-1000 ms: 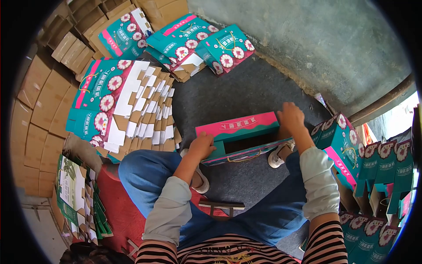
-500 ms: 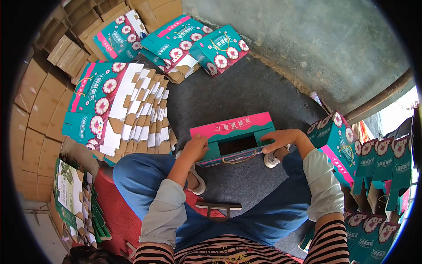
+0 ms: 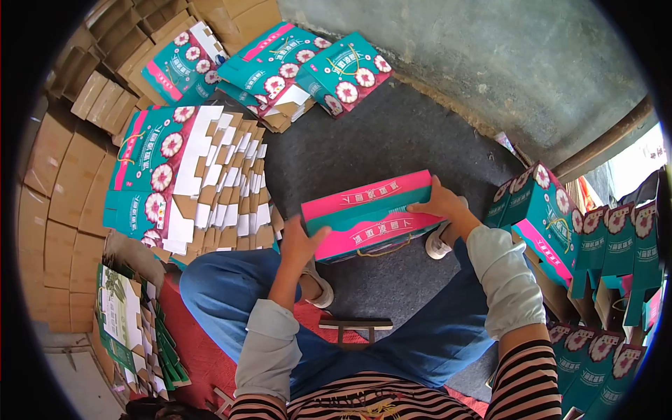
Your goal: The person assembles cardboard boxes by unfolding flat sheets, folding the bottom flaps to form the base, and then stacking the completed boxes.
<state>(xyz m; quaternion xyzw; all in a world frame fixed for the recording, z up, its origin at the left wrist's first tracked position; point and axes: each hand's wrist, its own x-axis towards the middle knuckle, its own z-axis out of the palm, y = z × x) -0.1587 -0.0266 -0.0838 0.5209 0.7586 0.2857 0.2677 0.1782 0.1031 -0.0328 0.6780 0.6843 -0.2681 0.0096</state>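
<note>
A teal and pink box (image 3: 371, 210) stands on the dark floor between my feet, its top closed over and a yellow cord handle hanging on the near side. My left hand (image 3: 299, 243) is wrapped round the box's left end, with the thumb on the near pink panel. At the right end my right hand (image 3: 441, 201) grips the box, its thumb or fingers lying on the teal top strip. Both hands touch the box at opposite ends.
Flat printed cartons (image 3: 157, 164) are stacked at the left, with more cartons (image 3: 280, 63) at the back. Brown boxes (image 3: 63, 182) line the left side. Formed teal boxes (image 3: 542, 217) stand at the right. A grey wall (image 3: 490, 63) rises behind. Green cartons (image 3: 122, 308) lie lower left.
The box's opening is now covered, and a second pink panel shows on the near side. My left hand has turned with its thumb over this panel; my right hand has moved slightly up.
</note>
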